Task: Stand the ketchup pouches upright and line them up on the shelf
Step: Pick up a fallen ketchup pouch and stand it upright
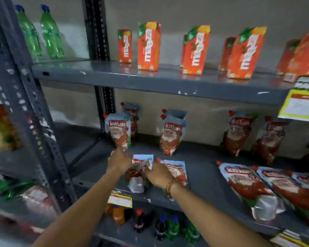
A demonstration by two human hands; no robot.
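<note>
We see both bare forearms reaching up and forward, converging at centre. Left hand [118, 162] knuckles up, fingers curled, index seemingly extended far. Right hand [158, 173] just beside it, fingers pinched, apparently gripping; blur obscures detail. Thread bracelet on right wrist.

A grey metal rack [48, 139] fills the view — slotted, perforated uprights, paint chipped white along the near post. The upper shelf board [150, 82] runs across, scuffed at its front edge, and the middle shelf [203, 168] below it is the same dull grey. Behind it all stands a plain beige wall [185, 13], bare and slightly stained. A yellow price tag [301, 106] hangs from the upper board at the right — another yellow tag [120, 198] sits on the middle shelf's lip. Light is dim and even, a soft sheen on the steel.
</note>
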